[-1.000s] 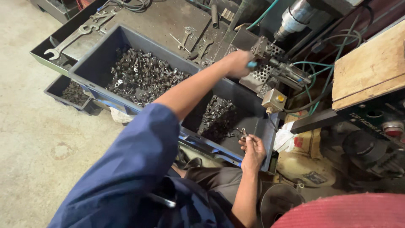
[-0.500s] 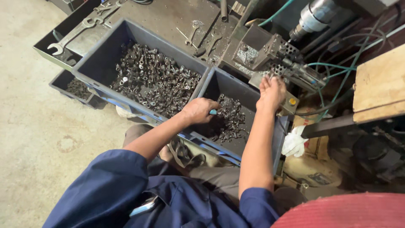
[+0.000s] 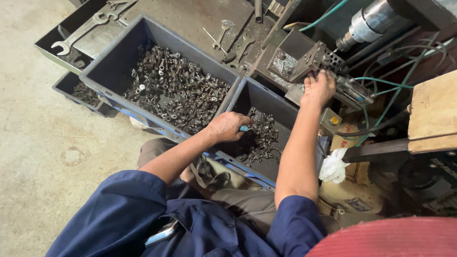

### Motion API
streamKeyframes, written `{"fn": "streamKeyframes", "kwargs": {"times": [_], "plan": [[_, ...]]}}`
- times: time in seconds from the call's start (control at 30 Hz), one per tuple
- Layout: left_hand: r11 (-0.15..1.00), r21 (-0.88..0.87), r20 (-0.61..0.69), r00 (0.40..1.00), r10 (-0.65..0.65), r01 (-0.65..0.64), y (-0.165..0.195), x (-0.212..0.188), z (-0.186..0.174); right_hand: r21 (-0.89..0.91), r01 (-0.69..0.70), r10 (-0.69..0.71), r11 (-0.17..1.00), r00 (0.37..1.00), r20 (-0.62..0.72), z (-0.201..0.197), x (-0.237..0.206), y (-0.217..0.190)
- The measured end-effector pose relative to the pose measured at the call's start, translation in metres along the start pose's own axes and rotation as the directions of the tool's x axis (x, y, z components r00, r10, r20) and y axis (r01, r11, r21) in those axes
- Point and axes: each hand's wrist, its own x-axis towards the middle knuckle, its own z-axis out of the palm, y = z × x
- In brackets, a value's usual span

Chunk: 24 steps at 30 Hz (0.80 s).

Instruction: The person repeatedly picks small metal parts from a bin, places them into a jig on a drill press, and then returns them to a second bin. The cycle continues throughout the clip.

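Workshop, concrete floor (image 3: pixel 43 157); left hand (image 3: pixel 228 127) grips blue-handled tool (image 3: pixel 244 128), right hand (image 3: pixel 318 88) fingers curled on fixture (image 3: pixel 312 54).

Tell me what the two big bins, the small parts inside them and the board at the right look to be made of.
Bins: likely moulded plastic, matt blue-grey, with smooth thick rims.
Small parts: probably steel, dark and oily with dull glints.
Board: wood, pale, unfinished, with visible grain.
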Motion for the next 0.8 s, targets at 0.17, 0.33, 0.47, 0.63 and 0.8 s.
{"fn": "streamKeyframes", "kwargs": {"times": [0.17, 0.33, 0.47, 0.63, 0.8], "plan": [[1.000, -0.025, -0.013, 1.000, 0.005, -0.005, -0.002, 0.000, -0.001, -0.464, 0.067, 0.034, 0.883, 0.978, 0.207, -0.041, -0.025, -0.006], [0.995, -0.075, -0.093, 0.994, 0.059, -0.066, -0.008, 0.000, 0.003, -0.629, 0.549, -0.362, 0.550, 0.836, 0.413, -0.106, -0.057, -0.023], [0.988, -0.123, -0.233, 0.971, 0.060, -0.090, -0.010, -0.002, 0.005, -0.930, 0.365, -0.462, 0.039, 0.832, 0.307, -0.144, -0.082, -0.041], [0.905, -0.425, -0.412, 0.888, -0.207, 0.014, -0.014, 0.000, 0.001, -0.882, 0.418, -0.424, -0.217, 0.773, 0.471, -0.140, -0.095, -0.046], [0.922, -0.298, -0.496, 0.785, -0.372, 0.248, -0.052, -0.001, -0.029, -0.867, 0.476, -0.370, -0.145, 0.787, 0.494, -0.142, -0.130, -0.055]]}}
